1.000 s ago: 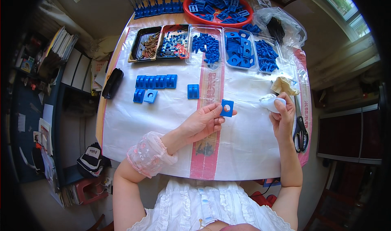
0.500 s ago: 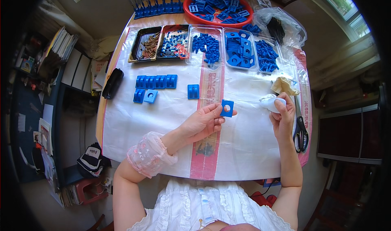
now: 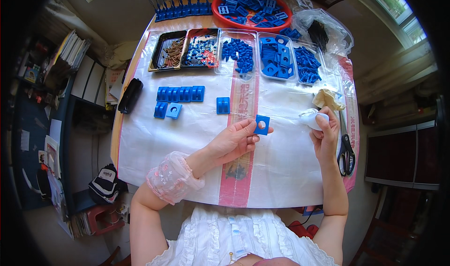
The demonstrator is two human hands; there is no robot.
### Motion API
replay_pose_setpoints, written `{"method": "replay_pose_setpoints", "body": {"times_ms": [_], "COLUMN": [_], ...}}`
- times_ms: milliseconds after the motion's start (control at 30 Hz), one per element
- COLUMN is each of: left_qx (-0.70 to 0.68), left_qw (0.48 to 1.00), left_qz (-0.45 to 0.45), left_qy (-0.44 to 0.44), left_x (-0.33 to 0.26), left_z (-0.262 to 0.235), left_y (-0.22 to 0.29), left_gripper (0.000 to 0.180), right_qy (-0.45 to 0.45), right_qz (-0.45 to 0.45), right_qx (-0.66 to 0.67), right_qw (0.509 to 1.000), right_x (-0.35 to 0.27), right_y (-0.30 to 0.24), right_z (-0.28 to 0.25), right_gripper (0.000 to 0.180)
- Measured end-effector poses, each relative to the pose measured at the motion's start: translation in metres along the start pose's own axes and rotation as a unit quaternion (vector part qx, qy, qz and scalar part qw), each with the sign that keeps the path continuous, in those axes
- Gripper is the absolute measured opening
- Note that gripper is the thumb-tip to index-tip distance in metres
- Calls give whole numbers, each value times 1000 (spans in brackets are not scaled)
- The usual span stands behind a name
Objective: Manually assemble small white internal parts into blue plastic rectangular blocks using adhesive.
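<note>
Between the thumb and fingers of my left hand (image 3: pixel 236 137), a blue square plate with a round hole (image 3: pixel 262 125) is held up over the middle of the table. My right hand (image 3: pixel 326 132) is closed around a smooth white rounded object (image 3: pixel 321 121), mostly hidden by the fingers. Touching or just left of it is a crumpled white piece (image 3: pixel 307 115); which of the two I cannot tell. Beyond my left hand stands one blue ridged block (image 3: pixel 223 105). Farther left are a row of similar blue blocks (image 3: pixel 180 94), another block (image 3: pixel 160 110) and a holed blue plate (image 3: pixel 174 110).
Trays along the back hold screws (image 3: pixel 174 52), small nuts (image 3: pixel 201 55), and blue parts (image 3: pixel 276 55). Behind them are a red basin (image 3: pixel 216 12) and a blue rack (image 3: pixel 183 12). Black scissors (image 3: pixel 346 158) lie at right, near a crumpled beige paper (image 3: pixel 328 98); a black case (image 3: pixel 131 95) at left.
</note>
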State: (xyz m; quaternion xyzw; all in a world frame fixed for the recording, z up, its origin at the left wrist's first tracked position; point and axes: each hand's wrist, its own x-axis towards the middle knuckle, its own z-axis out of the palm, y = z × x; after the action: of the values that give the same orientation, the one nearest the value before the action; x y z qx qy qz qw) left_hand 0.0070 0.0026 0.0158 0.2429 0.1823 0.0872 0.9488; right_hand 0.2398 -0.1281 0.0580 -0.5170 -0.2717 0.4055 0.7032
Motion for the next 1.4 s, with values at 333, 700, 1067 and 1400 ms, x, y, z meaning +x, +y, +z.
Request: {"method": "replay_pose_setpoints", "body": {"times_ms": [333,700,1067,1400], "left_qx": [0,-15,-58,-61], "left_qw": [1000,1000,998,998], "left_qz": [1,0,27,28], "left_qy": [-8,-4,-1,1], "left_x": [1,0,1,3], "left_z": [-2,0,-5,-9], "left_y": [-1,0,2,0], "left_gripper": [27,27,33,36], "right_qy": [2,5,27,17], "right_qz": [0,11,7,9], "right_qx": [4,18,24,15], "right_qw": [1000,1000,999,1000], "right_x": [0,0,6,7], "right_y": [2,0,-3,-2], "right_z": [-1,-1,-6,-6], "right_gripper": [16,19,19,21]}}
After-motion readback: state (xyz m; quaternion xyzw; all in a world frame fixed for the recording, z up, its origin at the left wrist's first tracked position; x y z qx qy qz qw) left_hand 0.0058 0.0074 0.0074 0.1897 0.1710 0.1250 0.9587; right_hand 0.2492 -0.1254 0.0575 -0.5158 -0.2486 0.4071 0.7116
